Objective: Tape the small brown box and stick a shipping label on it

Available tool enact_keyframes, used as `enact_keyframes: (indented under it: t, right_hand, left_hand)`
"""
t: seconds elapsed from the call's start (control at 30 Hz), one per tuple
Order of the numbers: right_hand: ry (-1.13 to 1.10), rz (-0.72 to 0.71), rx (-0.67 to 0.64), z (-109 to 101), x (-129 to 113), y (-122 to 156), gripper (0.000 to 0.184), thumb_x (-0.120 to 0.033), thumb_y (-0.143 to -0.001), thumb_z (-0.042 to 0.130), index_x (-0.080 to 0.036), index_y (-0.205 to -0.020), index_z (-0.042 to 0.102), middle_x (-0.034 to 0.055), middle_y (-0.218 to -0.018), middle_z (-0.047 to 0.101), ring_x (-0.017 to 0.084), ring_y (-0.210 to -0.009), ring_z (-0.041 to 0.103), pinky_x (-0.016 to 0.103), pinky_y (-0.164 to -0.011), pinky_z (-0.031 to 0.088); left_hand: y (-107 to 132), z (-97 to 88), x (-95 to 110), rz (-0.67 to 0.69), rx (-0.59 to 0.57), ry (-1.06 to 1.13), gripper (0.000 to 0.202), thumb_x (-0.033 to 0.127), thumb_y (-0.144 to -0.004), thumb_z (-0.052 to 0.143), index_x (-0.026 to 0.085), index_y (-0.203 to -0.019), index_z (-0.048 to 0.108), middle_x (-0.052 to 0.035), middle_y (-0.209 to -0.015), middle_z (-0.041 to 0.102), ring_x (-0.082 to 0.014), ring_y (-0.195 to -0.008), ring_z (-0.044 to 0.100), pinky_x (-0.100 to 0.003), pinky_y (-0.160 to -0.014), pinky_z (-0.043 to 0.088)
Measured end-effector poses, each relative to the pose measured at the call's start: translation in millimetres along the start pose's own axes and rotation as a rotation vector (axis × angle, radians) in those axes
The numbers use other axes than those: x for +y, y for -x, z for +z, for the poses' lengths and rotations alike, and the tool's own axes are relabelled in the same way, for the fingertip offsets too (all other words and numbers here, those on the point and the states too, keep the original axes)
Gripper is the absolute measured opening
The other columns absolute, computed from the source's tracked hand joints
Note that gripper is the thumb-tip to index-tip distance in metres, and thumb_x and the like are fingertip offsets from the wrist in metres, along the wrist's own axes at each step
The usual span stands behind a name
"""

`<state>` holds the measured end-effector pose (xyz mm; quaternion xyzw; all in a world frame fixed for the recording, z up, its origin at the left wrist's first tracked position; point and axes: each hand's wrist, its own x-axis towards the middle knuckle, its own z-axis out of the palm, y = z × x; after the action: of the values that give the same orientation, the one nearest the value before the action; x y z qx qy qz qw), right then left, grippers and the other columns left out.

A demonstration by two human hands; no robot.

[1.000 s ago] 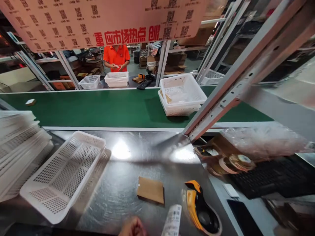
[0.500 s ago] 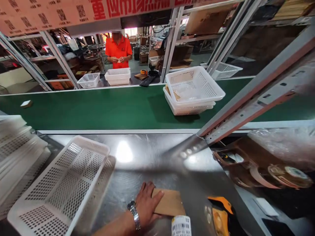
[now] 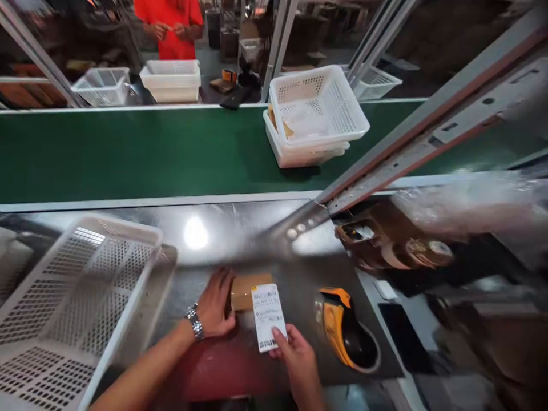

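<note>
Right hand (image 3: 299, 357), near edge: fingers pinching label (image 3: 268, 317) by lower edge, printed face up, held over right end of box (image 3: 248, 291). Left hand (image 3: 216, 311): fingers spread, pressed on box's left end, pinning it to table (image 3: 240, 234). Box flat, mid-table, just left of orange scanner (image 3: 349, 337). Likely step: sticking label on box. Square label to box edges, lay one edge first, smooth flat, keep barcode unwrinkled; left hand steadies box. White basket (image 3: 64, 302) left. Far: green belt (image 3: 128, 154), stacked baskets (image 3: 314, 117), person in orange (image 3: 169, 25).
</note>
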<state>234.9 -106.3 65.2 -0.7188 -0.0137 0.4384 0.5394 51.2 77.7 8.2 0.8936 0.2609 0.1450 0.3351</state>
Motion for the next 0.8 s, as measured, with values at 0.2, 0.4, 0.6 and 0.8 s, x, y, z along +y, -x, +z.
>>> enact_keyframes:
  t: [0.2,0.4,0.6,0.8]
  right_hand:
    - [0.004,0.056,-0.067,10.8,1.6,-8.3,0.073,-0.080,-0.052,0.097,-0.017,-0.081,0.076,0.0111,-0.080,0.084,0.020,-0.064,0.071,0.027,-0.052,0.056]
    - [0.031,0.036,-0.072,17.2,-1.9,-14.5,0.075,-0.081,-0.053,0.096,-0.015,-0.085,0.077,0.0114,-0.081,0.083,0.021,-0.066,0.073,0.028,-0.054,0.057]
    - [0.032,0.013,-0.068,25.3,0.3,-23.7,0.078,-0.084,-0.053,0.094,-0.016,-0.085,0.077,0.0106,-0.082,0.083,0.021,-0.066,0.073,0.028,-0.054,0.057]
    - [0.028,0.012,-0.082,26.6,13.0,-28.4,0.076,-0.083,-0.058,0.093,-0.015,-0.090,0.077,0.0093,-0.082,0.083,0.022,-0.068,0.074,0.030,-0.057,0.059]
  left_hand:
    - [23.7,-16.1,6.7,-0.091,0.161,0.017,0.099,0.012,-0.093,0.049,0.023,-0.180,0.005,-0.0191,-0.183,0.026,-0.0410,-0.170,0.024,-0.068,-0.135,0.034]
    - [6.7,-19.7,34.8,-0.014,0.141,-0.037,0.082,0.025,-0.110,0.046,0.028,-0.180,0.004,-0.0162,-0.182,0.032,-0.0360,-0.171,0.025,-0.064,-0.135,0.037]
    - [-12.1,-5.9,45.7,0.072,0.066,-0.107,0.079,0.028,-0.113,0.045,0.027,-0.180,0.004,-0.0153,-0.181,0.036,-0.0352,-0.171,0.026,-0.065,-0.136,0.033]
    - [-25.9,8.6,46.7,0.130,-0.109,-0.272,0.068,0.031,-0.112,0.048,0.015,-0.175,0.027,-0.0206,-0.181,0.031,-0.0397,-0.169,0.028,-0.068,-0.134,0.030]
